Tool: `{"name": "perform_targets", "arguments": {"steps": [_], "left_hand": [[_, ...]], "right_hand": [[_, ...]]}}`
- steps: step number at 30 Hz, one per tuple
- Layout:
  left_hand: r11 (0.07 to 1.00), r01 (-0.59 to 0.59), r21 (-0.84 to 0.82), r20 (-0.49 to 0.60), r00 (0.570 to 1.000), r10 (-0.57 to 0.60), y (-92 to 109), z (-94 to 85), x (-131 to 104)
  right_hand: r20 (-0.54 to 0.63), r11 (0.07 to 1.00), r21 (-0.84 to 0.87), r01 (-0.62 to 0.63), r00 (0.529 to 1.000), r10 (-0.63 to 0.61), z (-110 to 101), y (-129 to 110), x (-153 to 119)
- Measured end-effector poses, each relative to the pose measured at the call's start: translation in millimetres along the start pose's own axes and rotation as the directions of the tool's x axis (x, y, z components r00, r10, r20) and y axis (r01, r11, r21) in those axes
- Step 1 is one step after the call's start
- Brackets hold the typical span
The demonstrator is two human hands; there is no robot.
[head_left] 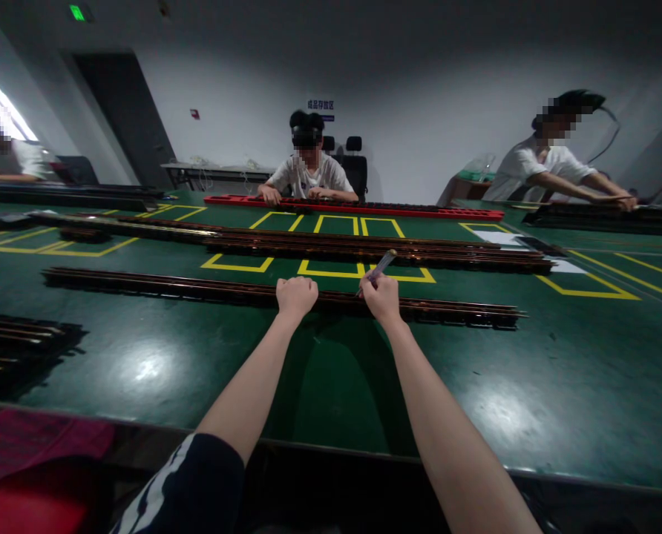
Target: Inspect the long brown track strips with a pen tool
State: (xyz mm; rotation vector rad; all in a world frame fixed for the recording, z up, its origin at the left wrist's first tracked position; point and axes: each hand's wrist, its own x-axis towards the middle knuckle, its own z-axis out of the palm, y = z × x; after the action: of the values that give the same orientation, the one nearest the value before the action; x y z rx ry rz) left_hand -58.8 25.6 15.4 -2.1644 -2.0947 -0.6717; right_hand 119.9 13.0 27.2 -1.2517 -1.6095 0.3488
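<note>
A long dark strip assembly [158, 285] with copper-coloured rails lies across the green table in front of me. My left hand [297, 296] is closed over its middle, knuckles up, and the fingers wrap down out of sight. To the right, my right hand [381, 294] holds a pen [384, 261], its upper end pointing up and to the right. The pen's lower end comes down at the strip; whether it touches cannot be made out.
Beyond lie more bundled strips [331, 243]; another stack [19, 348] sits at the near left. Yellow tape outlines [336, 273] mark the green table [197, 378]. Across it, a person [312, 178] works at a red strip [420, 211]. White papers [498, 237] lie at right.
</note>
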Motion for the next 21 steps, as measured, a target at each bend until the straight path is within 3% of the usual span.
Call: {"name": "perform_targets", "arguments": {"steps": [21], "left_hand": [[0.999, -0.026, -0.021, -0.008, 1.0, 0.026, -0.8, 2.1, -2.2]], "right_hand": [[0.04, 1.0, 0.013, 0.01, 0.999, -0.01, 1.0, 5.5, 1.2]]}}
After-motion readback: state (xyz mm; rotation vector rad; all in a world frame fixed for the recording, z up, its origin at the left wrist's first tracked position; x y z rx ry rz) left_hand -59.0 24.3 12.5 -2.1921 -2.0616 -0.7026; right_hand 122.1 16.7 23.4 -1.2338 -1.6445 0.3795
